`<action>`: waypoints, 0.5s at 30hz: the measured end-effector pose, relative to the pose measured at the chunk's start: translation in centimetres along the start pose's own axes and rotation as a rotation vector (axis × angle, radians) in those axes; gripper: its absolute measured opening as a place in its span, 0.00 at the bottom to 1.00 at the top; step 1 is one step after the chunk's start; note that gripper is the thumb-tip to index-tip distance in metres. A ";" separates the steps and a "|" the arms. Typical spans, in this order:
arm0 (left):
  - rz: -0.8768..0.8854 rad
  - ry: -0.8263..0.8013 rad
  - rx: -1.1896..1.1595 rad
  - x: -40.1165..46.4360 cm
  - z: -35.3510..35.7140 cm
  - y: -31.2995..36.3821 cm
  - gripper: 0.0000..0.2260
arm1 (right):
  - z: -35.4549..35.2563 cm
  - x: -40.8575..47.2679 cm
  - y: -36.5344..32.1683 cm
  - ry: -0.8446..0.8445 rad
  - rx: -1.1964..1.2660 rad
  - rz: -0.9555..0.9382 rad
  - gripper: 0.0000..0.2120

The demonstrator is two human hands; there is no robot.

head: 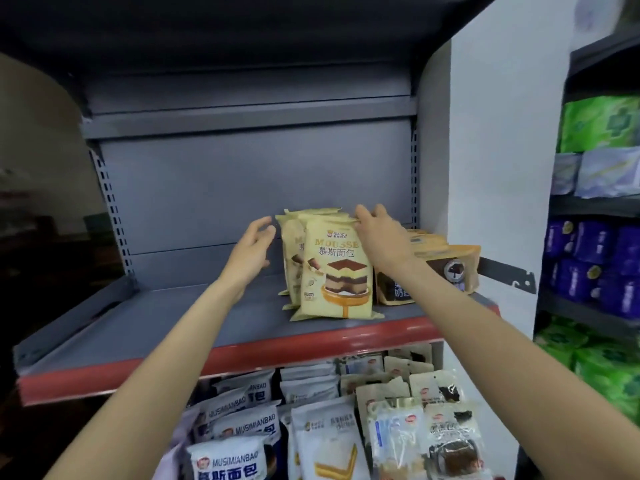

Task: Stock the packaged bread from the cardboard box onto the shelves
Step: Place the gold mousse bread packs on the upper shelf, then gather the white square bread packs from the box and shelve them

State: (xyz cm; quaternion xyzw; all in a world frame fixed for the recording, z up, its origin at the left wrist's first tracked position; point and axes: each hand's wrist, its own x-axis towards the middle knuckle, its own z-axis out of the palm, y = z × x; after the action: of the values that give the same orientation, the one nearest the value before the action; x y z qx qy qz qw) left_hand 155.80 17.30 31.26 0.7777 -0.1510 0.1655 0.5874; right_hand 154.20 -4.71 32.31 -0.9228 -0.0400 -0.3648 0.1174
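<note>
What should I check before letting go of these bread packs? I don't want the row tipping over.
1. Front bread pack upright: ok, it stands near the shelf edge.
2. Right hand steadying it: ok, fingers on its top edge.
3. Left hand free: ok, open beside the row, holding nothing.
4. Packs behind aligned: cannot tell, mostly hidden.
5. Room to the left for more: ok, bare shelf there.
6. Brown packs on the right stable: cannot tell, the arm covers them.

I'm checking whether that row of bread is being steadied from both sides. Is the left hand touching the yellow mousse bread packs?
Apart. The head view shows grey shelf back between the left hand and the nearest yellow mousse bread pack.
</note>
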 end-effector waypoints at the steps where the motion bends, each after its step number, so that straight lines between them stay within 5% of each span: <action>1: 0.012 -0.015 0.040 -0.7 -0.1 0.1 0.17 | 0.2 -0.1 -0.1 0.002 -0.063 0.021 0.12; 7: 0.200 0.052 0.452 -4.0 0.5 -0.5 0.18 | 0.6 -2.7 -0.9 0.182 -0.036 -0.107 0.22; 15: 0.567 0.286 0.506 -12.8 2.6 -0.9 0.12 | -0.2 -17.6 -2.4 0.290 0.324 -0.176 0.15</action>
State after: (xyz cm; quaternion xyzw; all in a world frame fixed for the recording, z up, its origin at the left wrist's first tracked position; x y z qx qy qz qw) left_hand 144.85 15.55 24.27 0.7943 -0.2308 0.4596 0.3235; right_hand 140.81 -2.21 20.83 -0.8226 -0.1610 -0.4914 0.2363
